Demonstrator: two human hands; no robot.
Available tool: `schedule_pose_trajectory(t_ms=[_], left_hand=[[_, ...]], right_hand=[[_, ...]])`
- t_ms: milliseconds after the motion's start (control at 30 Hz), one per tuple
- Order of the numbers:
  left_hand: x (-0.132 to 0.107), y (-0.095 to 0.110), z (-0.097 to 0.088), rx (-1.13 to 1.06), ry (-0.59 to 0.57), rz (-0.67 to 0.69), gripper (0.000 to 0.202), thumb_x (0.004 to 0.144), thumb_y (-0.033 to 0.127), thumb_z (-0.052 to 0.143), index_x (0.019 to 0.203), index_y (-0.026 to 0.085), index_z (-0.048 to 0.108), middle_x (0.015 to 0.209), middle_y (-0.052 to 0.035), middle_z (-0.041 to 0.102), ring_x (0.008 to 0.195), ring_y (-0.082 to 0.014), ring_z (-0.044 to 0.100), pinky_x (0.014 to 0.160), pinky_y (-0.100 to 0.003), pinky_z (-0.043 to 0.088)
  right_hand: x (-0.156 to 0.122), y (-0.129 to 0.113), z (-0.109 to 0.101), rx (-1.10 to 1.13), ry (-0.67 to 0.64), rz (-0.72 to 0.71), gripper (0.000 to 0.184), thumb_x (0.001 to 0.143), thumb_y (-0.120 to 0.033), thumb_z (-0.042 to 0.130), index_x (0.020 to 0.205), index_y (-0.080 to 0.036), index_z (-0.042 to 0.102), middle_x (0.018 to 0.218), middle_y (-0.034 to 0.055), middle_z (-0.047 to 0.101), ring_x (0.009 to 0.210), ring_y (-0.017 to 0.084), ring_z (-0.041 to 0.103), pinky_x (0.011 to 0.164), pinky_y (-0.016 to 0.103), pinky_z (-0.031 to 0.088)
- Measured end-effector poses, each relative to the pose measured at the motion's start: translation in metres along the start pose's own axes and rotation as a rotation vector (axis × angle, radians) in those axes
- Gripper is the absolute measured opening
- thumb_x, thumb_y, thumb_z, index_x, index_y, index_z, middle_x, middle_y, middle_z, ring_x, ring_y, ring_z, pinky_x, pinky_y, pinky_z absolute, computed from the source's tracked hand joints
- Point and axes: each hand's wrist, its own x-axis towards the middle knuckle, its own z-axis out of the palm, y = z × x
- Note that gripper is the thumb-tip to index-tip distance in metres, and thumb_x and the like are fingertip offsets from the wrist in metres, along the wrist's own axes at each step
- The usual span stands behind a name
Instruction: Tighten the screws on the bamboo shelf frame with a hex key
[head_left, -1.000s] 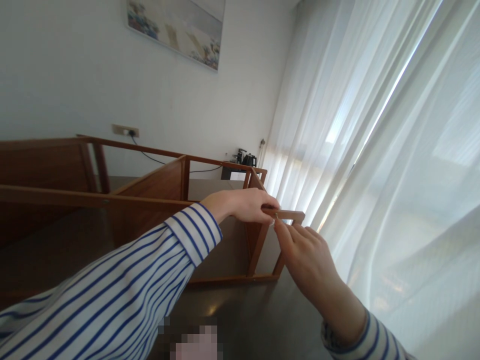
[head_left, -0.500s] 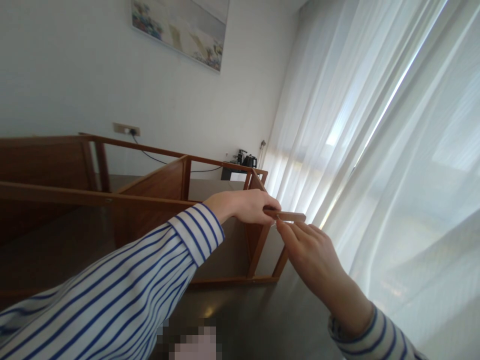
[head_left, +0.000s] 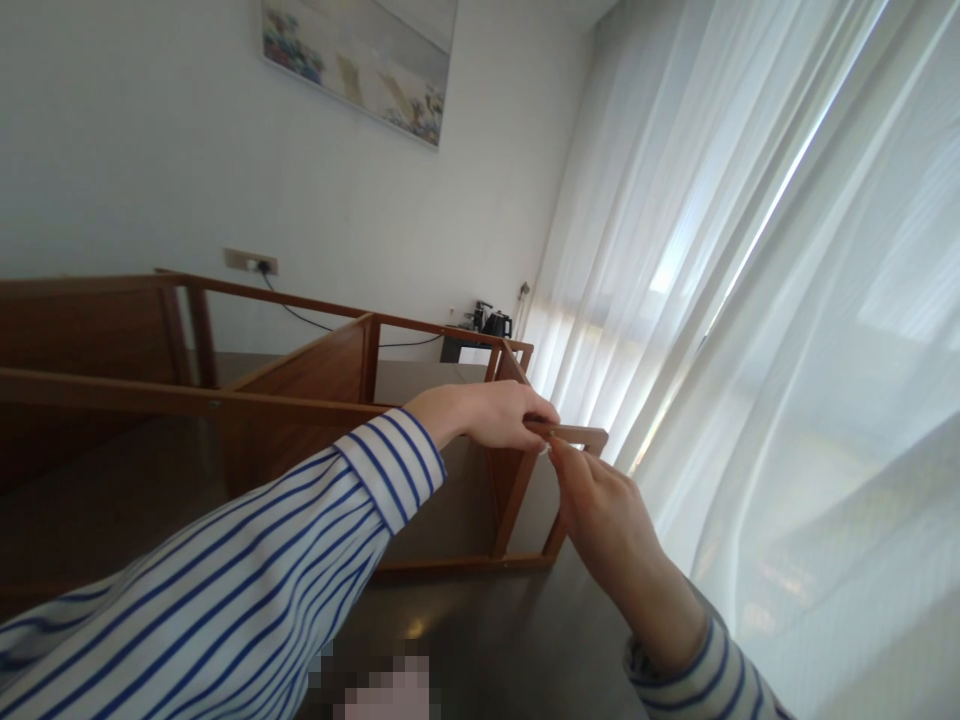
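Note:
A brown wooden shelf unit point(head_left: 420, 567) lies on its side across the floor, its boards standing between long rails. My left hand point(head_left: 499, 412) reaches over to the near right end of the top rail and is closed round it. Just beside it, my right hand point(head_left: 600, 500) is closed in a pinch below that rail, its fingertips almost touching the left hand's. Something thin and pale shows at the pinching fingertips, too small to name. The rail's rounded tip point(head_left: 592, 437) sticks out past both hands.
Sheer white curtains point(head_left: 750, 330) hang close on the right. Behind the shelf stands a dark low cabinet point(head_left: 452, 347) with a black kettle point(head_left: 496, 324). A cable runs from the wall socket point(head_left: 251, 262). A picture point(head_left: 360, 70) hangs above.
My right hand has turned and drawn in to the left, its fingers curling more tightly under the rail. My left hand stays in place on the wood.

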Motion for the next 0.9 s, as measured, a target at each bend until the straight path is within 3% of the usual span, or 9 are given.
schedule_pose_trajectory(t_ms=[267, 533, 900], left_hand=[[0.001, 0.0, 0.0, 0.016, 0.008, 0.005, 0.034, 0.078, 0.046, 0.054, 0.103, 0.025, 0.063, 0.092, 0.0002, 0.066, 0.08, -0.0156, 0.058, 0.069, -0.024, 0.04], [-0.002, 0.004, -0.002, 0.006, -0.008, 0.001, 0.031, 0.078, 0.045, 0.053, 0.098, 0.025, 0.063, 0.088, 0.0004, 0.064, 0.076, -0.0154, 0.058, 0.063, -0.024, 0.039], [0.0, 0.0, -0.001, 0.004, 0.004, 0.014, 0.031, 0.079, 0.044, 0.054, 0.101, 0.025, 0.063, 0.091, -0.0001, 0.066, 0.079, -0.0157, 0.058, 0.067, -0.024, 0.04]], right_hand=[[-0.001, -0.012, 0.005, 0.177, 0.026, 0.245, 0.026, 0.09, -0.01, 0.038, 0.108, -0.015, 0.056, 0.081, 0.0062, 0.071, 0.07, 0.016, 0.069, 0.06, 0.023, 0.052], [0.0, -0.013, 0.002, 0.217, 0.002, 0.277, 0.025, 0.089, -0.009, 0.04, 0.105, -0.014, 0.058, 0.079, 0.0067, 0.071, 0.07, 0.017, 0.069, 0.06, 0.024, 0.052], [0.005, -0.019, -0.002, 0.271, -0.033, 0.353, 0.021, 0.092, -0.016, 0.041, 0.104, -0.016, 0.058, 0.074, 0.0043, 0.07, 0.067, 0.017, 0.068, 0.056, 0.023, 0.049]])
